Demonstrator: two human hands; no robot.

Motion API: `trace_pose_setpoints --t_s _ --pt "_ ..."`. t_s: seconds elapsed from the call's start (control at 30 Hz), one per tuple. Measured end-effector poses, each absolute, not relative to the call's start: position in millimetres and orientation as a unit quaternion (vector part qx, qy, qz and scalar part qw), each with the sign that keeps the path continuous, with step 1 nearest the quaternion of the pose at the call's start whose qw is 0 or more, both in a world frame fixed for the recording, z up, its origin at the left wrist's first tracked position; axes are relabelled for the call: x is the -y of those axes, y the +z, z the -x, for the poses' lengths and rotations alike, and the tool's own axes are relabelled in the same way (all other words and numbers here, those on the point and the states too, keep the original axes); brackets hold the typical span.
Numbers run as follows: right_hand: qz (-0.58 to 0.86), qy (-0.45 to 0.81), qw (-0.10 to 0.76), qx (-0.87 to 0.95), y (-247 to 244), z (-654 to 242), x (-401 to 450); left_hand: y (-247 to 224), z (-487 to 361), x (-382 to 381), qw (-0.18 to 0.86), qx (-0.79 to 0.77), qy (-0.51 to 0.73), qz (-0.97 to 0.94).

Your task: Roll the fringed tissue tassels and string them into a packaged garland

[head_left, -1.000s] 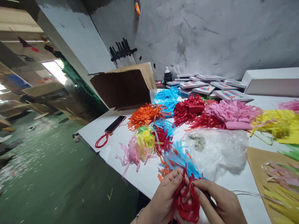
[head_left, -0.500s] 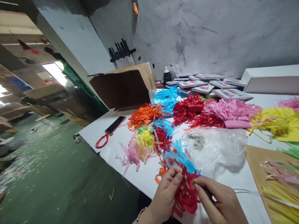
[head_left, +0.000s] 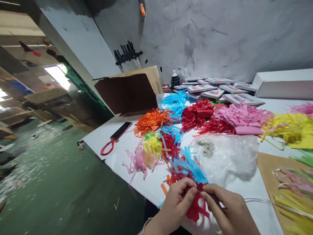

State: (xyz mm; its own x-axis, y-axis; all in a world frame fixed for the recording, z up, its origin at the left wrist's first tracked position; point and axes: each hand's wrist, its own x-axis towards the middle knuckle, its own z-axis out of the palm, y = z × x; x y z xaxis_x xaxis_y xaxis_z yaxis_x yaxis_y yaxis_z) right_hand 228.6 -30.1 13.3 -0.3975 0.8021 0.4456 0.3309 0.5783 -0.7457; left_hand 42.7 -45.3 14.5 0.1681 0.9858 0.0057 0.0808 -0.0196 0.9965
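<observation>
At the table's near edge, the left hand (head_left: 177,204) and right hand (head_left: 226,210) both pinch a red paper tassel (head_left: 195,209) between closed fingertips, where a firm, even grip would likely spare the thin strips.

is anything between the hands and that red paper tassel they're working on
Nothing visible is. The left hand and the right hand both pinch the red paper tassel directly at its top, fingers on the paper. The blue tassel and the clear plastic bag lie just behind, not between.
</observation>
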Motion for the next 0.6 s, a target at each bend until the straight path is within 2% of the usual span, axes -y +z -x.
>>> trace_pose_setpoints --t_s 0.17,0.27,0.6 --pt "0.374 0.310 0.383 0.786 16 -229 32 12 -42 45 0.496 -0.486 0.435 -0.573" --pt "0.368 0.292 0.398 0.788 14 -230 32 14 -41 44 0.479 -0.494 0.426 -0.587" --pt "0.306 0.034 0.485 0.818 3 -221 27 15 -49 47 0.466 -0.536 0.432 -0.555"
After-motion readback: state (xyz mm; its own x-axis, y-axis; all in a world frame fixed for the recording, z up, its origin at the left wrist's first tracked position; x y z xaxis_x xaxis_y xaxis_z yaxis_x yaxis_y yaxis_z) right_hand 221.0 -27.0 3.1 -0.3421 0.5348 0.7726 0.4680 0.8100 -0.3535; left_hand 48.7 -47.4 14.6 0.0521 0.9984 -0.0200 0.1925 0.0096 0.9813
